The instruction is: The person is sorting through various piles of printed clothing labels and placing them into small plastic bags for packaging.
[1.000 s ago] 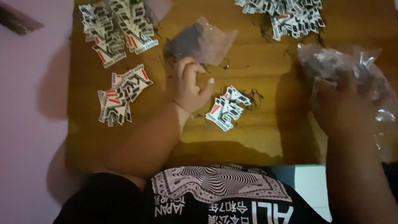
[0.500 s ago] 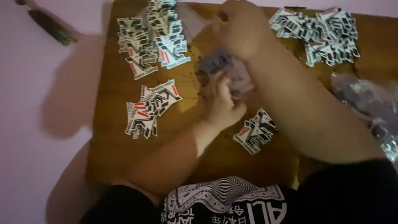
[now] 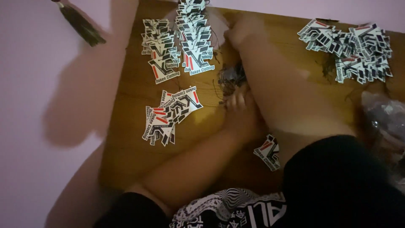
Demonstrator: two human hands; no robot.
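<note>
Both hands meet mid-table: left hand (image 3: 238,103) grip clamped on string bundle (image 3: 231,79), right hand (image 3: 244,31) unclear

Home packing spot: wooden board (image 3: 126,139), tag piles (image 3: 350,48)

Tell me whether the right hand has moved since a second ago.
Yes. The right hand left the clear plastic bag at the wooden table's right edge and crossed leftward to the far stack of printed tags.
</note>
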